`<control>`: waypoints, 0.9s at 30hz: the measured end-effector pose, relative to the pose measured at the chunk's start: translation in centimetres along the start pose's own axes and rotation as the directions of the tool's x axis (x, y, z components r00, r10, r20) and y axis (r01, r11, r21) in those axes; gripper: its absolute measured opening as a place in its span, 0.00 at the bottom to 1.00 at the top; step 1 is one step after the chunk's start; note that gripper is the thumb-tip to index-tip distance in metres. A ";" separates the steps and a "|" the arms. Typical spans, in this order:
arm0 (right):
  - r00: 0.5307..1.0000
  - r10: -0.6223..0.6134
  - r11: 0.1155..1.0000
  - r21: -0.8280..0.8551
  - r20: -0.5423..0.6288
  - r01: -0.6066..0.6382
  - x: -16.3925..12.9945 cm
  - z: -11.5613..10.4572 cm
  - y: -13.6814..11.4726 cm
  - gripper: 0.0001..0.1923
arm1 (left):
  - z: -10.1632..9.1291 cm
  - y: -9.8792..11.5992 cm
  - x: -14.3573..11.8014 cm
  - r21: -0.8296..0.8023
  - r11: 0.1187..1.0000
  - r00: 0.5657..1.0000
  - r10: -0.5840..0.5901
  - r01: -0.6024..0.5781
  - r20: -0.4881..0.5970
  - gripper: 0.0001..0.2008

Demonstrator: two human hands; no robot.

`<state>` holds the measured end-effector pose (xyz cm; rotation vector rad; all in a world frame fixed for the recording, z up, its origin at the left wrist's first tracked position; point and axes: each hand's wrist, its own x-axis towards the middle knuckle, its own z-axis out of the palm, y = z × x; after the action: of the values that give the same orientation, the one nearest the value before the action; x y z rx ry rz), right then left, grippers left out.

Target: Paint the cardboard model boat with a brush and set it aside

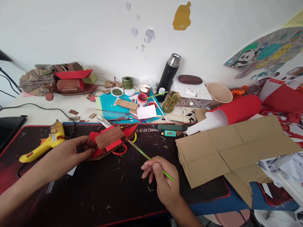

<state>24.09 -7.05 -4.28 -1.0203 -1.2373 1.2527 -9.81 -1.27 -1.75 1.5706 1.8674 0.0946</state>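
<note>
Your left hand (71, 154) grips the light, crushable cardboard boat model (111, 141) by its stern, fingers beneath the hull; right hand (163, 179) pinches the thin paintbrush (148, 157) mid-shaft.

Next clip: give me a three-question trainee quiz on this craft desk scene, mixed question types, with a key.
1. True or false: the left hand holds the red and brown cardboard boat model.
2. What does the right hand hold?
A. the yellow glue gun
B. a thin green brush
C. the black flask
3. Fill in: the flat brown cardboard sheet lies to the person's ____ side of the black mat.

Key: 1 true; 2 B, with its tip pointing at the boat model; 3 right, where it partly overlaps the mat's edge.
</note>
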 end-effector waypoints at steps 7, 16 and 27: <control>0.998 -0.047 0.998 -0.044 0.046 0.049 -0.1 -0.1 -0.3 0.18 | -0.3 -0.4 0.2 0.012 1.000 1.000 0.006 -0.006 0.023 0.24; 0.993 -0.083 0.991 -0.099 0.086 0.091 -0.2 -0.1 -0.4 0.18 | -0.3 -0.6 0.5 -0.017 1.000 0.999 0.004 -0.003 0.043 0.24; 0.983 -0.120 0.980 -0.142 0.135 0.139 0.1 -0.1 -0.7 0.15 | -0.3 -0.4 0.3 -0.025 1.000 0.999 0.003 -0.002 0.042 0.24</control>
<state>24.28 -6.99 -3.55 -0.9627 -1.4918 1.1497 -10.31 -0.99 -1.82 1.5469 1.8251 0.0850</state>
